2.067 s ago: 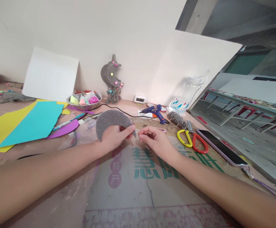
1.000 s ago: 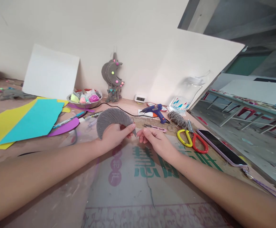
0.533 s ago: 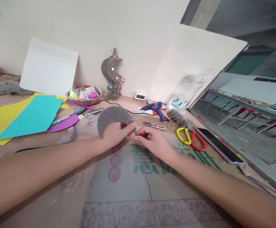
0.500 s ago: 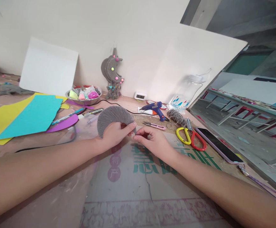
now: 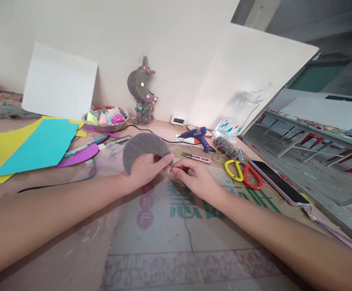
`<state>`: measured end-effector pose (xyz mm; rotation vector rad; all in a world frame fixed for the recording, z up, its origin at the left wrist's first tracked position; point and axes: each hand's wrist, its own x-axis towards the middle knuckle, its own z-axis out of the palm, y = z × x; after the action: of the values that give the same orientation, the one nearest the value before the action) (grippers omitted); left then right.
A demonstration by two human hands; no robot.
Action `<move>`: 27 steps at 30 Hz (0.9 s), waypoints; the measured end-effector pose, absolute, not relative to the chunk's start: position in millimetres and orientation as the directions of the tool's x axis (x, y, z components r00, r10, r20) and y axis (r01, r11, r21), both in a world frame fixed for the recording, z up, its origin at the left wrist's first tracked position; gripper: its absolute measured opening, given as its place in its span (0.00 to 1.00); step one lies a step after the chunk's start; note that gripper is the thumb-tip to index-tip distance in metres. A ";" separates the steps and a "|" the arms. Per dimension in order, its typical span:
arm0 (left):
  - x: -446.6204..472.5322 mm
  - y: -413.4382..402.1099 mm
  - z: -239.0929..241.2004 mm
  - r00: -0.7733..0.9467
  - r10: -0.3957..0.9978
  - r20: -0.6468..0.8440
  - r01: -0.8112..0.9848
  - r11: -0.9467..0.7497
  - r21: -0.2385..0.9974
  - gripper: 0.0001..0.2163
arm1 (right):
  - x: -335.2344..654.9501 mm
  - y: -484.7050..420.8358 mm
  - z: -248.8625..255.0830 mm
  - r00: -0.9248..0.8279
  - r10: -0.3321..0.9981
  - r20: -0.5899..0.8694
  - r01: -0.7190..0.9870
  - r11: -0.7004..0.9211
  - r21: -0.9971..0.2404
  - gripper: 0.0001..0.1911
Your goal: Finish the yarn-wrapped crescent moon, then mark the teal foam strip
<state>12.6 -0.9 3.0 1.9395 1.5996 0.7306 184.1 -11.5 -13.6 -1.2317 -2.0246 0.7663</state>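
A grey crescent wrapped in yarn (image 5: pixel 142 148) is held up over the cardboard sheet (image 5: pixel 176 226) in the middle of the table. My left hand (image 5: pixel 147 169) grips its lower edge near the right tip, fingers closed on it. My right hand (image 5: pixel 194 178) is pinched shut right at that tip, thumb and forefinger pressed together; what they hold is too thin to make out. The two hands almost touch.
Behind lie a blue glue gun (image 5: pixel 197 137), small snips (image 5: pixel 195 157), a grey yarn bundle (image 5: pixel 226 146), yellow-and-red scissors (image 5: pixel 244 173) and a phone (image 5: pixel 274 182). At left are coloured paper sheets (image 5: pixel 36 147), a metal bowl (image 5: pixel 105 123) and finished crescents (image 5: pixel 141 87) against the wall.
My right hand has moved left, from a small gap to the crescent's tip. The left hand keeps its hold; the view has shifted slightly.
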 end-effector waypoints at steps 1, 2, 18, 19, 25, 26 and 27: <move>12.4 -0.9 3.0 0.158 0.984 0.081 0.703 -0.170 0.690 0.26 | 184.4 -11.6 -13.0 -0.361 0.906 0.221 0.532 0.395 -0.749 0.09; 12.1 -0.9 3.1 0.159 0.984 0.080 0.702 -0.170 0.691 0.27 | 184.9 -11.9 -12.1 -0.367 0.903 0.224 0.528 0.401 -0.749 0.09; 13.2 -2.1 2.9 0.187 0.980 0.070 0.695 -0.183 0.696 0.26 | 182.0 -12.4 -8.6 -0.343 0.912 0.226 0.500 0.381 -0.778 0.11; 13.2 -2.1 2.8 0.194 0.978 0.071 0.691 -0.188 0.698 0.26 | 182.0 -12.7 -7.7 -0.347 0.910 0.228 0.492 0.383 -0.782 0.11; 12.0 -1.1 3.9 0.200 0.977 0.074 0.688 -0.194 0.700 0.26 | 184.4 -12.8 -5.2 -0.368 0.908 0.202 0.433 0.359 -0.827 0.11; 11.5 -0.4 4.5 0.197 0.978 0.068 0.689 -0.187 0.700 0.26 | 185.2 -12.4 -5.7 -0.375 0.908 0.186 0.430 0.348 -0.833 0.12; 10.9 0.4 5.0 0.193 0.979 0.060 0.689 -0.179 0.702 0.26 | 186.1 -11.9 -6.3 -0.382 0.908 0.172 0.429 0.339 -0.837 0.13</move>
<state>10.9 0.4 5.0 1.9381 1.5537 0.7067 186.1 -11.9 -6.3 -1.1679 -1.9564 0.9458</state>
